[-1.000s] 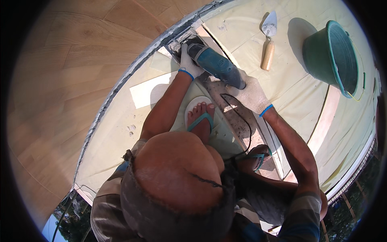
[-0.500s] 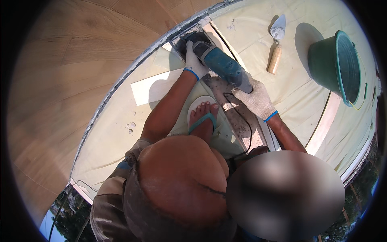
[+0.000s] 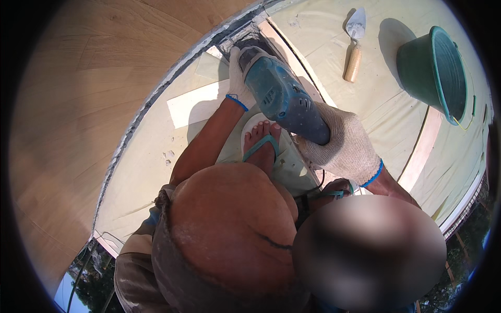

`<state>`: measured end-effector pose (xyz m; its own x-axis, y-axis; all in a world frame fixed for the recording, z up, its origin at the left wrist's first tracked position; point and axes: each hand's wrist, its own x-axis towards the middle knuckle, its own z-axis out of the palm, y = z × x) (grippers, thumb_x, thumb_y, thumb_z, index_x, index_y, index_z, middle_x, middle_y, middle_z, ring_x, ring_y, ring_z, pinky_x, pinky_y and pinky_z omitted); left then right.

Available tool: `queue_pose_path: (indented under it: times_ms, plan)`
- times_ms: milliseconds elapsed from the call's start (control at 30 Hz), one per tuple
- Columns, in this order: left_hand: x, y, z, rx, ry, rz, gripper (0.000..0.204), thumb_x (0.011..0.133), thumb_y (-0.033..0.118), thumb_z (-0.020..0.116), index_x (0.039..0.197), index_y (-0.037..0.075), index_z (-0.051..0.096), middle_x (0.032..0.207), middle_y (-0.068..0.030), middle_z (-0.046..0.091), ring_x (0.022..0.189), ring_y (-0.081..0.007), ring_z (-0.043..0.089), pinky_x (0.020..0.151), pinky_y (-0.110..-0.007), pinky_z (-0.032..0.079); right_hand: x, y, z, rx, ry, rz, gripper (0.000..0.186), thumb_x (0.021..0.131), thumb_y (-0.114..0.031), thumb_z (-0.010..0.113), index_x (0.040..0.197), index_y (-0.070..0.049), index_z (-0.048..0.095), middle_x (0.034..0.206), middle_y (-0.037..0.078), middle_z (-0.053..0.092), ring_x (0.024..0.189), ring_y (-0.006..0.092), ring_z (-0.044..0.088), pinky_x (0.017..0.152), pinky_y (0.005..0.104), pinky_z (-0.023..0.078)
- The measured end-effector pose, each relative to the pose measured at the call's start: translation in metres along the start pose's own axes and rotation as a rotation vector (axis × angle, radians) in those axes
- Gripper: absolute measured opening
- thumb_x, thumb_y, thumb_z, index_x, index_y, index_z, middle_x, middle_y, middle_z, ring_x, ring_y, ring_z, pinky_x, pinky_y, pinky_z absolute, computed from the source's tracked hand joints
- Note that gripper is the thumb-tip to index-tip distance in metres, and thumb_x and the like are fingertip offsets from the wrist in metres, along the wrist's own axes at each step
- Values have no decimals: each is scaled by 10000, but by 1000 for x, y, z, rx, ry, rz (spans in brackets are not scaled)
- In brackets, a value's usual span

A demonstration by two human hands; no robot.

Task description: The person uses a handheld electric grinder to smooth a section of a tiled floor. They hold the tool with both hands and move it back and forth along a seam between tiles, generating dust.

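Observation:
Both of my hands, in white knitted gloves with blue cuffs, hold a teal power tool [image 3: 271,89] with a dark grey rear handle. My left hand [image 3: 238,81] closes around the dark front end. Around the rear handle wraps my right hand [image 3: 347,138], nearer to me. The tool's tip is hidden, pointing toward a rough, broken grey recess [image 3: 245,37] at the far edge of the pale surface. A dark cord [image 3: 322,180] shows below my right hand.
To the right lie a trowel [image 3: 353,60] with a wooden handle and a tilted green bucket [image 3: 422,62]. Pale boards [image 3: 195,103] rest on the cream sheet [image 3: 146,161]. My sandalled foot [image 3: 261,141] stands close to the tool. Beyond the edge spreads a brown surface [image 3: 94,104].
The tool's rear and my right hand have risen closer to the view. My left hand has shifted slightly left, still on the front end.

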<state>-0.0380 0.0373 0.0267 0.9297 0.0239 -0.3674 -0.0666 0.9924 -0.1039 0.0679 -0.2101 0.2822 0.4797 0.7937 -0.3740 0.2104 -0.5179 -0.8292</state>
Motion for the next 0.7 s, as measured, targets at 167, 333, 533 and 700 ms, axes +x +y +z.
queue_pose_path:
  times_ms: [167, 333, 533, 700]
  plan:
    - [-1, -42, 62, 159, 109, 109, 804, 1102, 788, 408, 1394, 85, 666, 1432, -168, 683, 1325, -342, 645, 1146, -490, 561, -33, 15, -27, -105, -6, -142, 547, 842, -242, 862, 1331, -38, 728, 1021, 245, 782, 960, 462, 774, 857, 485, 628]
    - [3, -53, 38, 204, 303, 77, 888, 1083, 830, 380, 1406, 66, 696, 1405, -212, 720, 1333, -395, 666, 1172, -523, 540, -45, 27, -18, -51, 22, -66, 483, 889, -224, 841, 1317, -32, 724, 999, 249, 781, 935, 431, 791, 834, 469, 633]
    - [-7, -41, 29, 91, 235, -72, 1014, 1038, 900, 345, 1494, 33, 607, 1442, -286, 662, 1339, -442, 651, 1168, -573, 540, -50, 42, 11, -108, -6, -31, 627, 890, -328, 853, 1427, -57, 676, 1204, 238, 772, 1109, 440, 758, 956, 487, 615]
    - [-16, -32, 9, -59, 148, -160, 1013, 1044, 890, 339, 1553, 42, 563, 1492, -291, 623, 1377, -450, 622, 1152, -600, 551, -56, 46, 20, -192, -20, -37, 668, 923, -384, 809, 1498, -101, 619, 1255, 231, 740, 1143, 455, 730, 980, 533, 596]
